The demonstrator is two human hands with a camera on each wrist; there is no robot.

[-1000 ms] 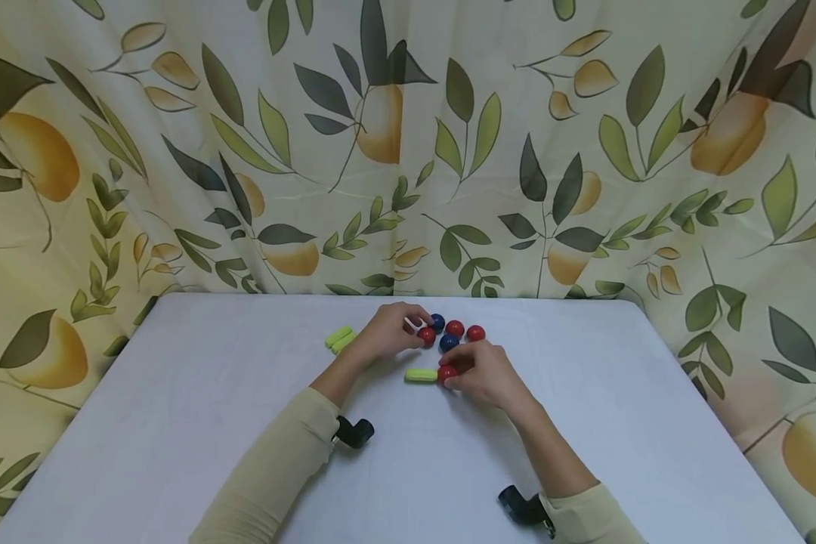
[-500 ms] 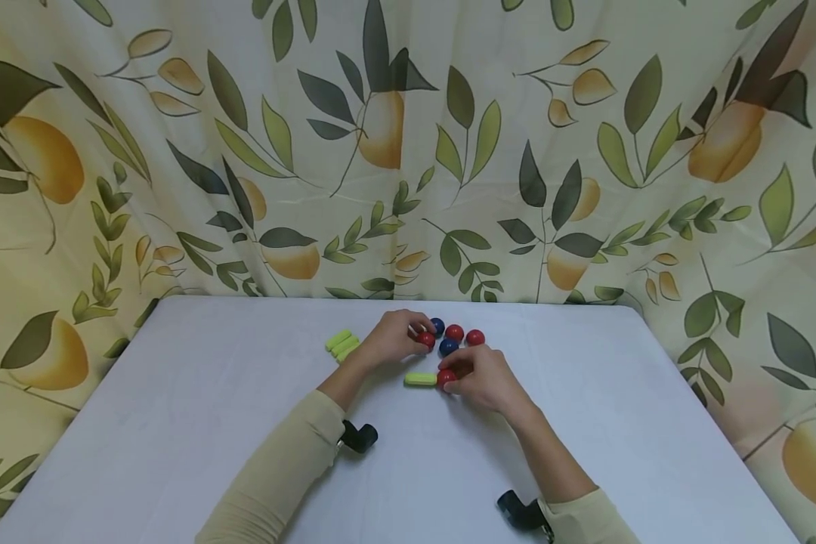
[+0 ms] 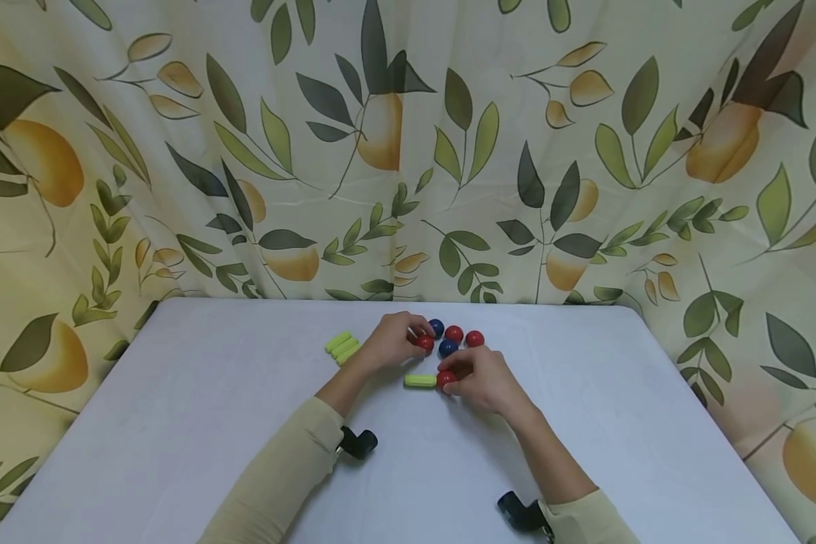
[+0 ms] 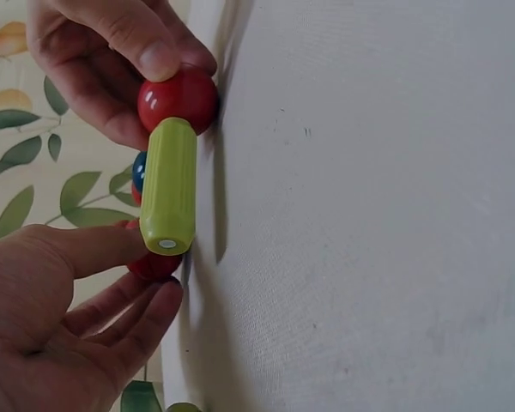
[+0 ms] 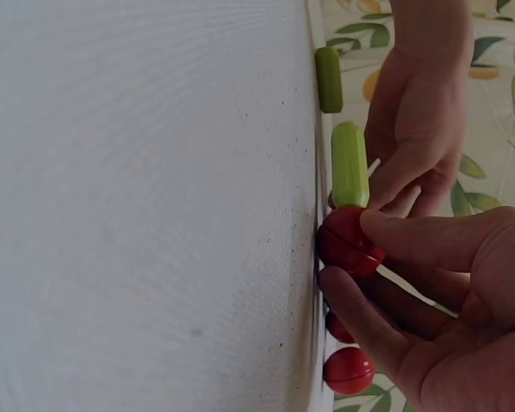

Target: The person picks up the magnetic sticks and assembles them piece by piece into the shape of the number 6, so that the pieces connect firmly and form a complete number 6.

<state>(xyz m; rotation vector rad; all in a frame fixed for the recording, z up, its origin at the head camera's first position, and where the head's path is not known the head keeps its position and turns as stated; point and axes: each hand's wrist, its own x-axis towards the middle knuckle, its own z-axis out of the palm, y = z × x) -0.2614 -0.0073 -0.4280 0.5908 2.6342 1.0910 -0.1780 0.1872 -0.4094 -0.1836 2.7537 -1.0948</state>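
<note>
My right hand [image 3: 484,381] pinches a red ball [image 5: 352,241] between thumb and fingers. Against that ball, end to end, lies a light green ribbed rod [image 3: 420,381] with a small silvery disc [image 4: 167,245] in its free end. Farther back on the left, my left hand [image 3: 396,340] grips another red ball [image 3: 425,344], which the green rod partly covers in the left wrist view. Just beyond the hands sit two dark blue balls, one in front [image 3: 448,348] and one behind [image 3: 437,328], with two more red balls, one nearer the middle [image 3: 454,334] and one at the right [image 3: 475,338].
Several light green rods [image 3: 340,344] lie side by side left of my left hand. Everything rests near the far edge of a table [image 3: 245,378] under a white cloth. A curtain [image 3: 408,227] printed with fruit and leaves hangs behind it.
My left fingers have come in around the red ball, and that hand has shifted slightly right. My right hand keeps its pinch, with the rod still against its ball. The head view has tilted slightly.
</note>
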